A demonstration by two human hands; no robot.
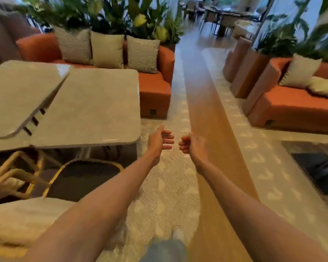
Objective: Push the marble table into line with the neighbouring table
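Note:
A beige marble table [91, 108] with rounded corners stands left of centre. It sits at an angle to the neighbouring table [17, 95] on its left, with a wedge-shaped gap between them that widens toward me. Both my arms reach forward over the floor to the right of the marble table. My left hand [159, 139] is open, fingers apart, a short way off the table's near right corner and not touching it. My right hand [191, 143] has its fingers curled in, and holds nothing.
An orange sofa [155, 87] with several cushions stands behind the tables. A gold-framed chair [80, 176] sits tucked by the near edge. A wooden floor strip [206, 110] runs ahead. Another orange sofa [295, 106] and planters are on the right.

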